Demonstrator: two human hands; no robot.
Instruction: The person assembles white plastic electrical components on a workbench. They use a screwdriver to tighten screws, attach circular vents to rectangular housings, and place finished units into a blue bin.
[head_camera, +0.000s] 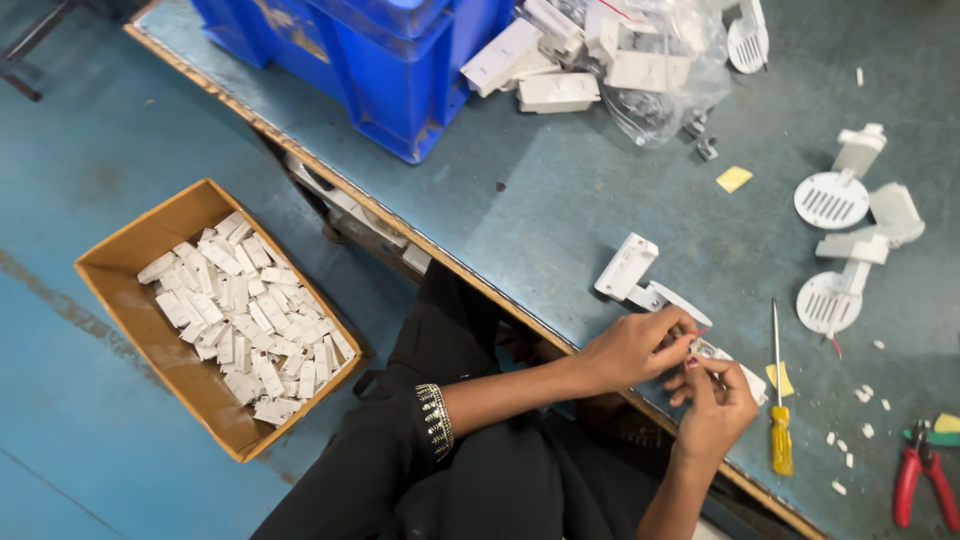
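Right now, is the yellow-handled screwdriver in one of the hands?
No, the screwdriver lies on the table beside the right hand, which grips a small white part.

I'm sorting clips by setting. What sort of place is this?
Probably a small assembly workshop. A cardboard box on the floor is full of identical white plastic parts, hand tools like a yellow screwdriver lie on the workbench, and both hands are fitting a small white part.

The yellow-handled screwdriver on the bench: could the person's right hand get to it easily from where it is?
Probably yes. The screwdriver lies just beside the right hand, with bare bench between them. But both hands are pinching a small white part, so that would need letting go first.
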